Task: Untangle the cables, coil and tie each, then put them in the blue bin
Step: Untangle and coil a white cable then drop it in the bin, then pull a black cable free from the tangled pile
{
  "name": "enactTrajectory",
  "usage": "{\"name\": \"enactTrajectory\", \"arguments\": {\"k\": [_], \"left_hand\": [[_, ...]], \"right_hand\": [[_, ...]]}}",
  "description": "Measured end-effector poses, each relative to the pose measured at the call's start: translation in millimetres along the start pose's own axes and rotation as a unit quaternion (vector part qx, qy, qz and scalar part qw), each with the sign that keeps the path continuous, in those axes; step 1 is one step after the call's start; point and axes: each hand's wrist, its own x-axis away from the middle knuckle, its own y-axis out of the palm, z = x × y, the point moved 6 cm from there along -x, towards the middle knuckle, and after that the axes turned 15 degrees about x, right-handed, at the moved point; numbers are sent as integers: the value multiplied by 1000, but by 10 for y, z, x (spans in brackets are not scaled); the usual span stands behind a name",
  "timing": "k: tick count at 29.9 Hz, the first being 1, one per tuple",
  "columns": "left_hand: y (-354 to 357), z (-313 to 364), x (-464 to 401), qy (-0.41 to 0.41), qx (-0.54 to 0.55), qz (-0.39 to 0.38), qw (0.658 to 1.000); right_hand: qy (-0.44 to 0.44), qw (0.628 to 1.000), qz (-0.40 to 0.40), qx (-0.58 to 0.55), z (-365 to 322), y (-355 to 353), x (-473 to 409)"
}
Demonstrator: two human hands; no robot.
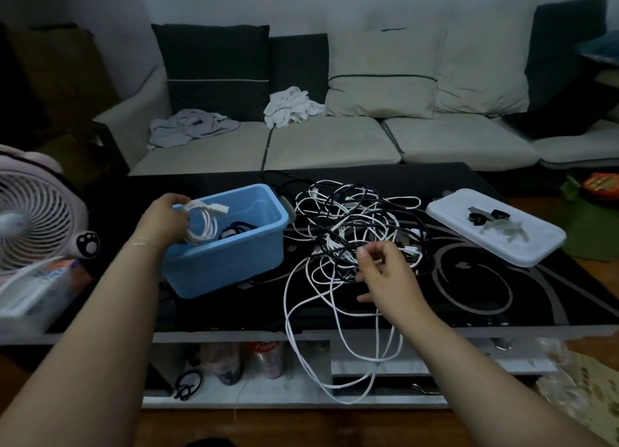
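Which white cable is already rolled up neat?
The coiled white cable in the left hand, over the blue bin. The other white ones sit tangled in the pile.

Glossy black tabletop with grey swirl patterns carries the load. Blue bin sits at its left-centre. Just right of it, a tangle of black and white cables sprawls, white loops spilling over the front edge. Far right, a white lid lies flat.
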Motion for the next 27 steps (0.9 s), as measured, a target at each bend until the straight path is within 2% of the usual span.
{"name": "enactTrajectory", "arguments": {"k": [3, 5, 7, 9, 14, 19, 22, 25, 27], "left_hand": [[56, -25, 78, -15, -112, -37, 993], [64, 79, 180, 24, -176, -10, 984], [100, 256, 325, 87, -177, 33, 980], [223, 435, 477, 138, -151, 43, 978], [686, 771, 827, 219, -95, 4, 971], [1229, 806, 1123, 245, -90, -59, 963], [1467, 766, 1303, 322, -150, -62, 933], [1643, 769, 1444, 393, -147, -67, 905], [1776, 738, 1508, 384, -134, -109, 907]], "right_hand": [[-12, 999, -5, 36, 27, 31, -14], [-32, 996, 2, 84, 48, 38, -31], [-45, 990, -3, 131, 88, 51, -45], [-34, 985, -21, 169, 156, 69, -87], [-18, 960, -29, 279, 238, 6, -221], [-15, 953, 4, 302, 281, -124, -306], [-13, 950, 27, 310, 311, -186, -334], [-11, 940, 23, 341, 336, -217, -349], [6, 929, -3, 370, 381, -183, -353]]}}
